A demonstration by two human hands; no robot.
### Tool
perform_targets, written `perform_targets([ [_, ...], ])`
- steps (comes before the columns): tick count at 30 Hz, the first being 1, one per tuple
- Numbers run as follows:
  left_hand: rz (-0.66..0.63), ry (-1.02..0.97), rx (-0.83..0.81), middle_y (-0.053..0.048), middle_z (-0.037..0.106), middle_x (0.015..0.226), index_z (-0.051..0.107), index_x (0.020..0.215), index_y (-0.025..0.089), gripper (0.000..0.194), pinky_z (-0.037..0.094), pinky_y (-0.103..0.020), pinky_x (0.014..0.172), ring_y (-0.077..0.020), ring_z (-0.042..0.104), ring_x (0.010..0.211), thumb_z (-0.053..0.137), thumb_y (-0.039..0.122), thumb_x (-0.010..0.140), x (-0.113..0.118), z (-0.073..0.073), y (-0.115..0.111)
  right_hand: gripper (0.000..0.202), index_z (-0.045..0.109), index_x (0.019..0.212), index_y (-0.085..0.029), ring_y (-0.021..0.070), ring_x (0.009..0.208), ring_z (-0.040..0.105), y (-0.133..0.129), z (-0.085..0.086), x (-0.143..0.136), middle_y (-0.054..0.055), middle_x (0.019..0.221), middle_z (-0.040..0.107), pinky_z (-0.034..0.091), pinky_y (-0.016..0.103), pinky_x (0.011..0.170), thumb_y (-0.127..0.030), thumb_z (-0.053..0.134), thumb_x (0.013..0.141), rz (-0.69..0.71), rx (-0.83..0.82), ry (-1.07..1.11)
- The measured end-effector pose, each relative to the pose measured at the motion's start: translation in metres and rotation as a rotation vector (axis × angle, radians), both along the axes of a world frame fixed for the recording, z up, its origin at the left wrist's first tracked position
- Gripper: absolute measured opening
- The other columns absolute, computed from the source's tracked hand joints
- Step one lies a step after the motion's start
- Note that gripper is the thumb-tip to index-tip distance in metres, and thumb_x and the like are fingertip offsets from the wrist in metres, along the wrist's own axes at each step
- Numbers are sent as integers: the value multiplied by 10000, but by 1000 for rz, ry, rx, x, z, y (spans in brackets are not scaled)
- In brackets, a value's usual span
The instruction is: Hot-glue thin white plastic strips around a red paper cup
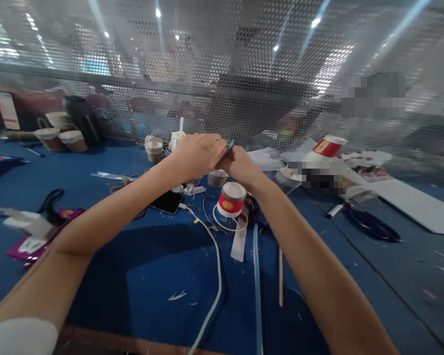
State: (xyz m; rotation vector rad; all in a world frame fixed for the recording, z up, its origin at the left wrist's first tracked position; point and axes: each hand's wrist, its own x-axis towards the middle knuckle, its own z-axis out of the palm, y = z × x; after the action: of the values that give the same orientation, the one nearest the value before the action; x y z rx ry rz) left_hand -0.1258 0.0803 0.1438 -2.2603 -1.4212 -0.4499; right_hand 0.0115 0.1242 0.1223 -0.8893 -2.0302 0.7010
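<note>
My left hand (202, 153) and my right hand (237, 165) meet above the far middle of the blue table (151, 291), fingers curled and closed together. A small teal thing (230, 145) shows at the top between them; what they grip is otherwise hidden. Just below my right hand stands a small white cup-like container (231, 199) with a red band and gold emblem, a thin white loop around its base. Under my left forearm lies a dark phone (166, 201), plugged into a white cable (218, 266). A clear cup (217, 177) sits partly behind my hands.
Several small tubs (73, 140) and a dark bottle (82, 121) stand at the back left. A purple packet (27, 249) lies left. On the right are a tipped red-and-white cup (327, 147), a white board (418, 204) and a dark blue pouch (372, 224). A perforated metal screen (192, 64) closes the back.
</note>
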Motion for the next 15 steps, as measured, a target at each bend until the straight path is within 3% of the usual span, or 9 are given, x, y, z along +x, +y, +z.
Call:
perform_targets([
  [2,-6,-19,1,-106,647,981,616,997,132,373,433,-331,729,-242,622,929,266,254,961,0,1,0,90,654,706,-146,168,678,620,-4,5,6,21,667,675,498,285,642,-138,632,620,153,-236,4],
  [5,5,-68,13,-100,650,965,631,958,144,393,434,-346,735,-249,618,929,263,281,961,-1,0,2,158,682,775,-159,186,768,652,-10,14,14,32,737,709,517,286,662,-213,697,628,252,-309,-30],
  [11,-7,-195,19,-85,637,983,594,959,153,345,422,-336,798,-229,594,963,277,290,962,2,-4,3,124,682,654,-167,131,598,617,-8,10,11,18,677,699,526,282,620,-283,720,679,267,-248,-83],
  [15,-85,-332,-78,-110,578,1164,507,1118,147,345,418,-305,861,-198,554,1045,330,389,949,-4,-7,12,139,691,668,-174,142,613,649,-2,11,17,24,674,700,542,296,644,-292,699,741,192,-236,3],
])
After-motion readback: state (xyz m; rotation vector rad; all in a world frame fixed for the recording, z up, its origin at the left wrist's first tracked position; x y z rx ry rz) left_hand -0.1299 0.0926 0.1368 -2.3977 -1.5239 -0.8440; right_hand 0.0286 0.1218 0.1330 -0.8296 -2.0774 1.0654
